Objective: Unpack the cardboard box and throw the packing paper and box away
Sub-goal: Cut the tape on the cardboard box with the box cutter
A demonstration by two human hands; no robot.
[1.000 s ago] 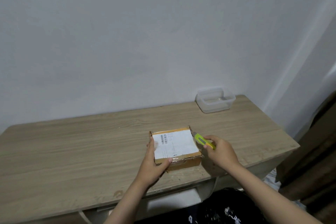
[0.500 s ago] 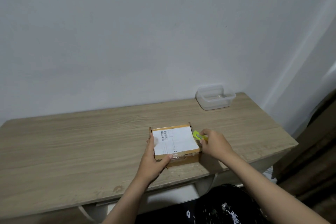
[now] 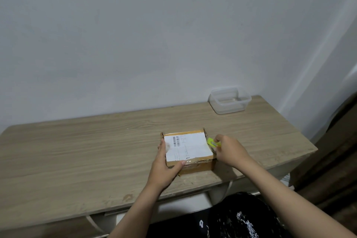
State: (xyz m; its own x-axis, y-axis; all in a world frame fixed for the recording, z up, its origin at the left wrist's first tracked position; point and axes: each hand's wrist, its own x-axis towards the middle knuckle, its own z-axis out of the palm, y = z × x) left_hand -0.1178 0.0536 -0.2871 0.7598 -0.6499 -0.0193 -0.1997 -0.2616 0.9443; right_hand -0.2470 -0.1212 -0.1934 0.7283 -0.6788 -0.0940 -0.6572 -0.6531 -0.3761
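- The cardboard box (image 3: 190,166) sits flat on the table (image 3: 77,152), near the front edge and a little right of centre, its top covered by a white shipping label (image 3: 188,148). Its lid looks shut; no packing paper shows.
- The left hand (image 3: 166,168) grasps the box's near-left corner, thumb laid along the near edge and fingers along the left side, pinning it to the table.
- The right hand (image 3: 230,151) is clenched on a yellow-green utility knife (image 3: 212,143), its tip at the box's right edge, touching or just beside the seam there; the blade itself is too small to make out.
- Judged from this, the step in hand is cutting the seal, so the task is at an early stage: nothing is unpacked yet.
- The next move likely calls for drawing the knife along the right seam at shallow depth, away from the steadying left hand.
- A clear plastic container (image 3: 229,100) stands well apart at the far right of the table.
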